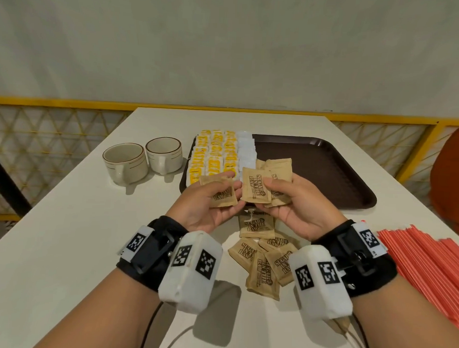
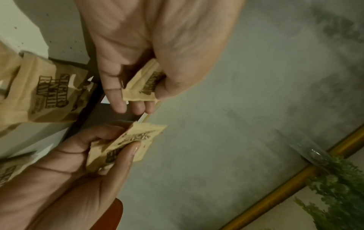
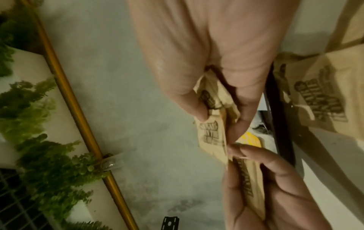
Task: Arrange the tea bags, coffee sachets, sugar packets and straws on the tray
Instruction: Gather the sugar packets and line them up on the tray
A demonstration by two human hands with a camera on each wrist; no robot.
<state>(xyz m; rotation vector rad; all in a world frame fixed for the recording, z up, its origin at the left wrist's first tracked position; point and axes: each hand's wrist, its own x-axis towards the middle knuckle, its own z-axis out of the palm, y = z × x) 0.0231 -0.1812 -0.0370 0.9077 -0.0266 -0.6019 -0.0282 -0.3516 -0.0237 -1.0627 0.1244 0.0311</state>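
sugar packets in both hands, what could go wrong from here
The right hand pinches several fanned sugar packets; one may slip onto the rows of yellow sachets and disturb them. More brown packets lie loose on the table under the wrists, so a lowered wrist could scatter them toward the red straws.

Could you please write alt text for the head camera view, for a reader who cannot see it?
Two hands, left hand and right hand, each hold brown paper sugar packets above a white table. Behind them a dark brown plastic tray carries rows of yellow sachets; red straws lie at right.
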